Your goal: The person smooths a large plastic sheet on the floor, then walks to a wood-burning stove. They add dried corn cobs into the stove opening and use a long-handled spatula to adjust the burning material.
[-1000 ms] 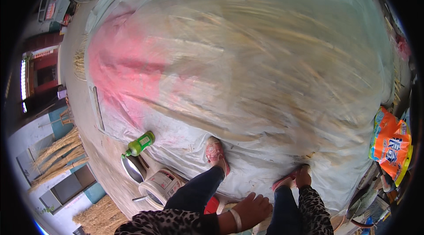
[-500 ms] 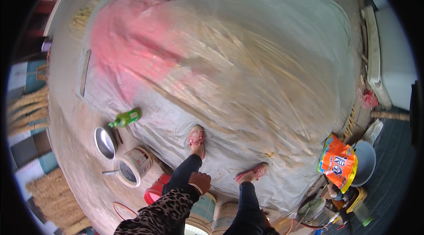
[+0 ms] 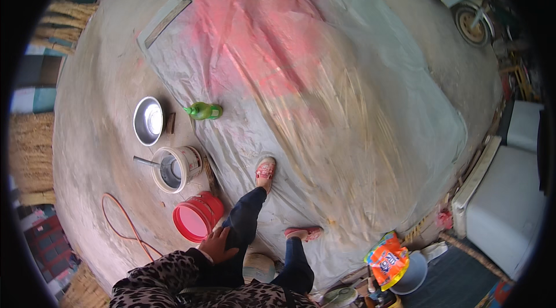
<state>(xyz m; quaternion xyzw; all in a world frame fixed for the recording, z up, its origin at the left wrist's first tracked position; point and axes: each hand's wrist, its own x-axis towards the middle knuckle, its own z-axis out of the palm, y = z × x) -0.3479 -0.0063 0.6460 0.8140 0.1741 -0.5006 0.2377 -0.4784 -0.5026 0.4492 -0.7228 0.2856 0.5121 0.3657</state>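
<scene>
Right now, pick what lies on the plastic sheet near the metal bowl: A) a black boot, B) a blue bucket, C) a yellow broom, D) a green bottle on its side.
D: a green bottle lies on its side at the sheet's edge, right of the metal bowl.

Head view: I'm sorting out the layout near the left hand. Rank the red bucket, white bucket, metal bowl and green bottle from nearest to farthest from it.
1. Red bucket, just up and left of the left hand.
2. White bucket, farther up.
3. Metal bowl and green bottle, farthest; too close to call.
</scene>
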